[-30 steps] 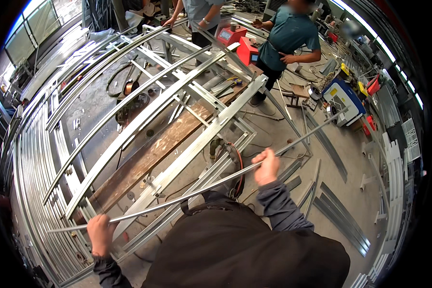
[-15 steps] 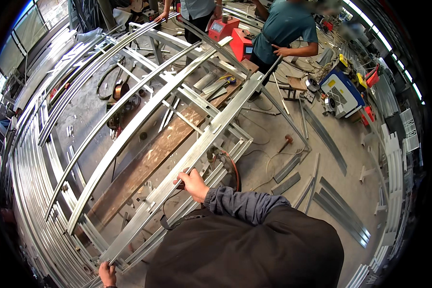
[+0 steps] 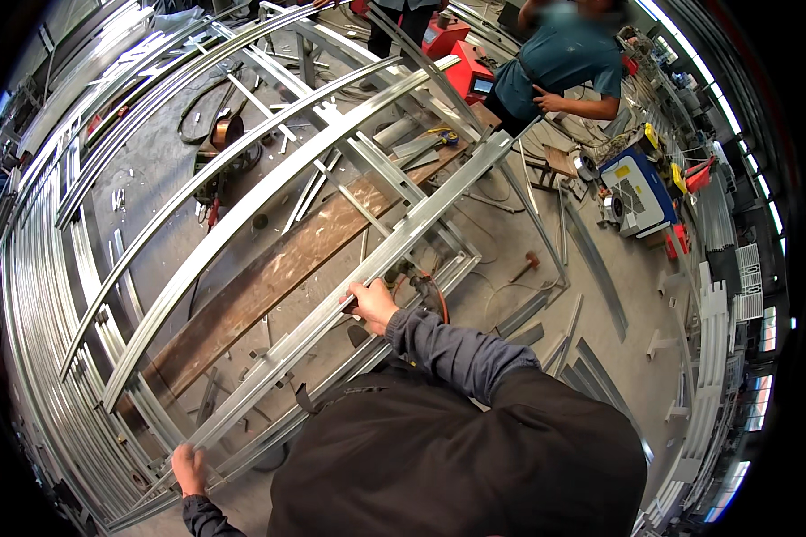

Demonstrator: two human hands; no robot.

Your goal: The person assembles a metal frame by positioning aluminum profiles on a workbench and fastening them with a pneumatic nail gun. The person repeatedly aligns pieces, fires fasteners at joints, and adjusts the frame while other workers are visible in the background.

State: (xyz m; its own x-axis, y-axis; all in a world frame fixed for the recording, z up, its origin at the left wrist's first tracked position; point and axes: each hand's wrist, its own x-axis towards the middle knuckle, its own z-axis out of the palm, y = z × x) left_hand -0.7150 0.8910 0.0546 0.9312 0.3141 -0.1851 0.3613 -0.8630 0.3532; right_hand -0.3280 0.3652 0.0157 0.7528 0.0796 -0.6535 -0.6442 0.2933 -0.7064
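The right hand (image 3: 373,304) is curled round a slim metal bar (image 3: 528,129), with its fingers over the upper side; the left hand (image 3: 189,469) is at the bar's near end, too blurred to tell whether it is closed or only resting there. The bar lies along a broad, straight metal beam (image 3: 421,220) that runs from beside the left hand, past the right, and away to the upper right. As far as the view shows, the bar is lined up with the beam but hand-held, and no fastening between them can be made out. Beyond the hands, curved metal rails (image 3: 331,136) and crosspieces already form an open framework, its bays unfilled; which joints are fixed cannot be told. A worn brown board (image 3: 242,309) sits past the beam, ahead of both hands, and long rails (image 3: 36,304) lie close together to the left hand's left. To the right hand's right, the grey concrete floor (image 3: 636,358) carries a hammer (image 3: 530,261) and loose metal strips (image 3: 600,264). Farther off stand a blue-and-white machine (image 3: 636,192), two red machines (image 3: 476,79) and a co-worker in a teal shirt (image 3: 555,76), with a second co-worker (image 3: 412,31) partly cut off at the top.
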